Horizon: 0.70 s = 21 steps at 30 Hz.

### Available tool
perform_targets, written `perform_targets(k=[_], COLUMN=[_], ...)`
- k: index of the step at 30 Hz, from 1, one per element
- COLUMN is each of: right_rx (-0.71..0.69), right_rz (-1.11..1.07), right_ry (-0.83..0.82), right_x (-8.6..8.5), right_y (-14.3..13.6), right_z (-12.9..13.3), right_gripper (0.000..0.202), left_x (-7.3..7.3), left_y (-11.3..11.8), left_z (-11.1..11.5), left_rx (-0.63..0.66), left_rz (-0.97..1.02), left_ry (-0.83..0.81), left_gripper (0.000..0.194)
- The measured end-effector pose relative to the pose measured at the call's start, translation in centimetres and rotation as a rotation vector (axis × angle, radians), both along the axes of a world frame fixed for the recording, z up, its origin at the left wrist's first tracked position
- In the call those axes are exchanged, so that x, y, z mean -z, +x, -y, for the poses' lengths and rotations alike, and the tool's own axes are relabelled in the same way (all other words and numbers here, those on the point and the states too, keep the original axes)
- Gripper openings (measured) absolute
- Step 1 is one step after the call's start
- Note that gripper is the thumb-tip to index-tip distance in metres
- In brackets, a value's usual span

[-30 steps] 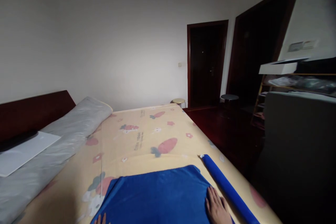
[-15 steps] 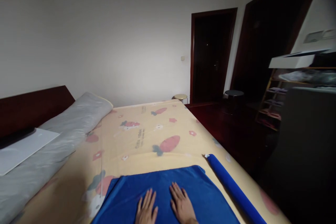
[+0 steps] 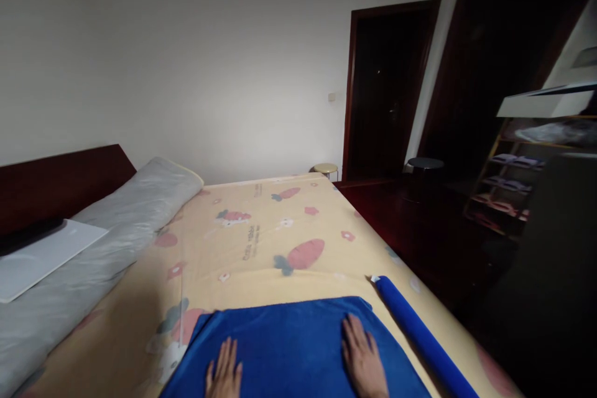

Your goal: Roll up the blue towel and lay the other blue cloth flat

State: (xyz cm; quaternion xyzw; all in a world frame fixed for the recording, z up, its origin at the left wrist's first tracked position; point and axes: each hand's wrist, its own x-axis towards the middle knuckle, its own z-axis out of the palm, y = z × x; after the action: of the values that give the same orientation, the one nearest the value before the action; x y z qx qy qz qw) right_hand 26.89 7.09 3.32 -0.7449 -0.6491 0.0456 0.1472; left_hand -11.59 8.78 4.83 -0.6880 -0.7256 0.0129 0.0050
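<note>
A blue towel (image 3: 289, 336) lies flat on the near part of a bed covered by a yellow sheet (image 3: 261, 249) printed with carrots and flowers. My left hand (image 3: 224, 374) rests palm down on the towel's left part, fingers apart. My right hand (image 3: 362, 360) lies flat on the towel near its right far corner. Both hands hold nothing. A rolled blue towel (image 3: 422, 336) lies along the bed's right edge, just right of my right hand.
A long grey pillow in plastic (image 3: 107, 230) lies by the dark headboard (image 3: 60, 183), with a white board (image 3: 37, 258) on it. Dark floor, two stools (image 3: 325, 169) (image 3: 424, 165), doorways (image 3: 387, 87) and a shelf (image 3: 508, 180) are to the right.
My hands spread apart across the towel from the middle, the left going left and the right going right. The view drifted slightly to the left.
</note>
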Motion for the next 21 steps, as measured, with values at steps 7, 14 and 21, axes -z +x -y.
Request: perform_targets(k=[7, 14, 21], right_rx=[-0.525, -0.039, 0.155], right_rz=[-0.244, -0.061, -0.312], right_ry=[-0.104, -0.117, -0.045], right_x=[-2.1, -2.5, -0.8], right_y=[-10.8, 1.7, 10.0], right_z=[-1.7, -2.8, -4.6], right_gripper=[0.053, 0.062, 0.055], left_x=[0.1, -1.1, -0.8], left_y=[12.1, -0.5, -12.2], left_z=[-1.9, -3.7, -4.0], left_rx=[0.419, -0.096, -0.148], left_rz=[0.291, 0.048, -0.01], left_ry=[-0.04, 0.006, 0.162], left_gripper=[0.05, 0.056, 0.055])
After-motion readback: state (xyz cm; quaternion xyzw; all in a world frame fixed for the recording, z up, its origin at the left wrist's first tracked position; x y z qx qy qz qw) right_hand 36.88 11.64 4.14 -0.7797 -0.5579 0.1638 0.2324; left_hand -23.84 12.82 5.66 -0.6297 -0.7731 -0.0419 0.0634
